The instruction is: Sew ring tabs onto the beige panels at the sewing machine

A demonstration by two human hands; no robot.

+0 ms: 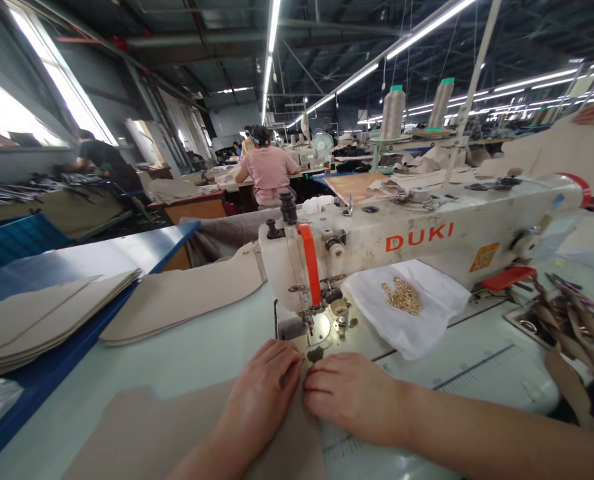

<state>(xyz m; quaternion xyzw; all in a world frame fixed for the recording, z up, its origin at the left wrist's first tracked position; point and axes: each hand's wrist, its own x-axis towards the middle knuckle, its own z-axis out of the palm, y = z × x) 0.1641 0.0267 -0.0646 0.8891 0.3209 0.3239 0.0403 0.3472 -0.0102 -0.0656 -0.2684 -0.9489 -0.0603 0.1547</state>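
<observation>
We cannot tell whether our left hand (pixel 264 390) and right hand (pixel 354 393), fingers curled, grip the cloth (pixel 301 440), and a slip toward the machine (pixel 359 233) could catch a fingertip.

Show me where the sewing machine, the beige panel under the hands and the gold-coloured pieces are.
Sewing machine (pixel 371 233): head view, on its arm, left of the red lettering.
Beige panel (pixel 161 423): head view, on its flat left portion.
Gold-coloured pieces (pixel 403 297): head view, middle of the heap.
</observation>
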